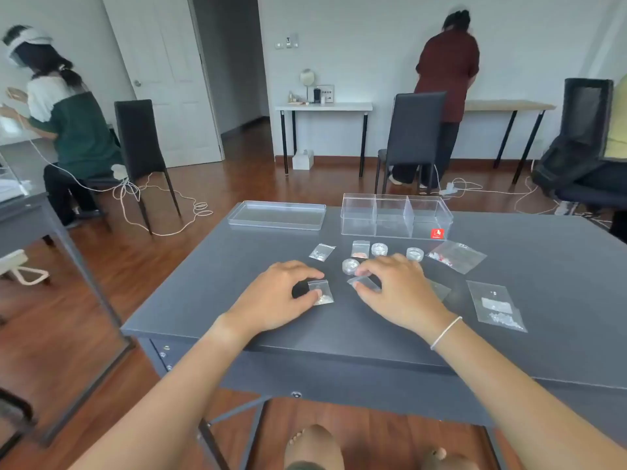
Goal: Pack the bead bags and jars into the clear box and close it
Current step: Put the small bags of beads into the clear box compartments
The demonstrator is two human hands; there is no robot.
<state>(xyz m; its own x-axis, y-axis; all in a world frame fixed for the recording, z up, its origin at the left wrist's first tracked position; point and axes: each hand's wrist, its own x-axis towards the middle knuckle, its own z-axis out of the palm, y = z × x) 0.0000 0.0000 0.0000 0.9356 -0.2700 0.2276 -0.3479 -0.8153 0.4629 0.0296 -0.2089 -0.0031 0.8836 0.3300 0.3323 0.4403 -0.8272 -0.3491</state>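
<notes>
A clear box (395,217) with three compartments stands open at the far side of the grey table (543,334), its lid (276,215) lying to the left. Three small round jars (379,249) (415,254) (350,266) and several clear bead bags lie in front of the box. My left hand (283,293) pinches a small bag of pale beads (321,293) against the table. My right hand (395,286) grips another small clear bag (364,283) at its edge. More bags lie at the right (456,256) (495,305) and near the box (322,251) (360,249).
Two people work at other tables at the left and at the back wall. Dark chairs (140,144) (412,137) stand on the wooden floor, with white cables (163,205) trailing across it. My bare feet (312,446) show under the table's front edge.
</notes>
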